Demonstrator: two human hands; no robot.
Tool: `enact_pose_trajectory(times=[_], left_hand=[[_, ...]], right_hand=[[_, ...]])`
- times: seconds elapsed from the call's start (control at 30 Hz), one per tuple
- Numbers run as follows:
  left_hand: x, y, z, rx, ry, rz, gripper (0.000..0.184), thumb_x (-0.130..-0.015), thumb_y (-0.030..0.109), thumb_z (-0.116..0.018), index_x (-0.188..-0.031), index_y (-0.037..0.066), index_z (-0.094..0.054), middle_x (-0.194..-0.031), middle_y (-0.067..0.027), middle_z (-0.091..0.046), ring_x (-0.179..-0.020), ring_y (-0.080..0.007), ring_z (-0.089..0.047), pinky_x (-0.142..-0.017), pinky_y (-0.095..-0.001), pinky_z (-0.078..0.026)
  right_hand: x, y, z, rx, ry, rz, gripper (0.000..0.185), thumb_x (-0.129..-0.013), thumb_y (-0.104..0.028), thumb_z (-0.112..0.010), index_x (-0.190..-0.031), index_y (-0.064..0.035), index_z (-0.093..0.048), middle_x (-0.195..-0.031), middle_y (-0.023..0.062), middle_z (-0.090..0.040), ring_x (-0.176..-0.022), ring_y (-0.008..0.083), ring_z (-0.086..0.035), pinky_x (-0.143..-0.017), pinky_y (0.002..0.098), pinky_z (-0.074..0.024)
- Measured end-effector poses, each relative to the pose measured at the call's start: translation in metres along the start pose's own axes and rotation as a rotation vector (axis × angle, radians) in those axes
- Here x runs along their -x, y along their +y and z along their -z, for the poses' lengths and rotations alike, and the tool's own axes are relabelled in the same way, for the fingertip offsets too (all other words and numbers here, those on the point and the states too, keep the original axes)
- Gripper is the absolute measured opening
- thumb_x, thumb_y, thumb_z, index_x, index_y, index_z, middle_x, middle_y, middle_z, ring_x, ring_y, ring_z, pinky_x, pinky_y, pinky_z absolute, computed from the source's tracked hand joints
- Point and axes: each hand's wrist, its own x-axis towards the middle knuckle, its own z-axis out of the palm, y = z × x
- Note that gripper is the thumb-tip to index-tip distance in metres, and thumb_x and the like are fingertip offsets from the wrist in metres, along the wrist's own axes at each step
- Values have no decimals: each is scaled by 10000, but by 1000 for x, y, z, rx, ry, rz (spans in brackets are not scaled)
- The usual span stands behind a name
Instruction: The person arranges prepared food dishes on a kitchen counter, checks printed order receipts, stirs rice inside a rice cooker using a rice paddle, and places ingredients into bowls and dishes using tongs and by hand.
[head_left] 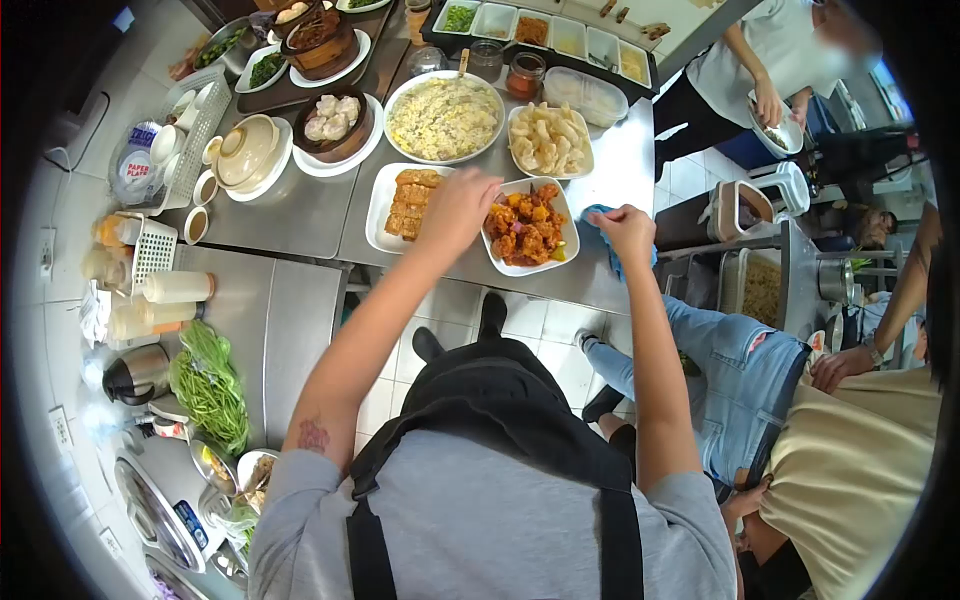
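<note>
My left hand (462, 208) is over the gap between two white dishes, its fingers bent together at the near dish's rim; whatever they may hold is too small to make out. To its left, a square dish (377, 215) carries golden-brown rolls (410, 205). Right of it is a dish of glazed orange-red fried pieces (527, 225). My right hand (630, 232) pinches a crumpled blue cloth (612, 250) at the right side of the steel table, just beside that dish.
Fried rice (445, 115), pale crackers (550, 140) and a dumpling steamer (333, 118) stand behind. A lidded clay pot (248, 152) is further left. Bagged greens (210, 385) lie on the left counter. One person (800, 70) holds a bowl at upper right; another (850, 440) stands close at right.
</note>
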Motion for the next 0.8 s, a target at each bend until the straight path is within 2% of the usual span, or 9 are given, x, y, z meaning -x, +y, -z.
enact_pose_trajectory(times=[0.1,0.13,0.2,0.3,0.43,0.53,0.63,0.73,0.8], left_hand=[[-35,-18,-10,-235,-216,-69,205,-871,194,-556,-896,54,-703,-819,-147,-630,-817,-337,-592,-744,-422,-462],[-41,-16,-11,-223,-287,-43,195,-857,193,-567,-874,61,-710,-815,-144,-633,-818,-333,-596,-740,-422,-465],[-48,-17,-11,-198,-435,16,176,-827,191,-589,-830,76,-722,-807,-137,-640,-820,-325,-604,-732,-421,-470],[-49,-31,-20,-120,-470,107,146,-798,179,-612,-826,94,-728,-815,-128,-646,-820,-317,-611,-733,-420,-476],[-46,-44,-28,-61,-412,29,138,-790,172,-625,-839,97,-730,-821,-118,-643,-824,-313,-613,-756,-411,-482],[-45,-42,-30,-43,-433,22,142,-787,170,-628,-854,94,-728,-832,-112,-636,-838,-309,-612,-764,-410,-483],[-43,-41,-29,-49,-446,49,154,-790,170,-622,-871,89,-725,-850,-106,-631,-856,-305,-608,-768,-412,-483],[-41,-38,-30,-61,-430,44,160,-794,165,-612,-883,87,-721,-865,-98,-630,-867,-299,-606,-769,-410,-485],[-41,-35,-29,-89,-403,16,160,-796,163,-607,-882,84,-717,-873,-93,-629,-869,-295,-607,-767,-407,-488]], right_hand=[[-7,-15,-15,46,-107,-36,339,-638,-381,-809,-709,-66,-706,-644,108,-656,-578,241,-626,-578,344,-492],[-6,-19,-17,52,-96,-33,363,-655,-417,-790,-750,-73,-726,-669,119,-667,-596,252,-637,-592,348,-499],[-9,-20,-21,1,-108,-11,367,-694,-392,-771,-807,-45,-732,-680,116,-679,-586,211,-630,-588,324,-492],[-7,-20,-26,-104,-145,-33,357,-735,-363,-747,-865,-30,-734,-731,117,-697,-629,190,-647,-615,306,-496],[-13,-21,-27,-134,-215,43,321,-753,-316,-732,-852,-11,-728,-773,118,-707,-703,192,-674,-672,299,-514],[-14,-17,-37,-178,-169,113,294,-700,-296,-742,-833,-34,-726,-746,130,-695,-698,233,-681,-695,329,-532],[-14,-13,-48,-71,-109,119,288,-677,-259,-750,-847,-28,-720,-746,120,-696,-683,218,-680,-688,326,-535],[-9,-18,-44,3,-166,95,276,-676,-227,-738,-855,-18,-716,-746,120,-696,-660,224,-674,-675,327,-536],[-4,-11,-38,-88,-170,103,260,-678,-207,-727,-852,-15,-715,-738,121,-695,-641,239,-669,-663,331,-537]])
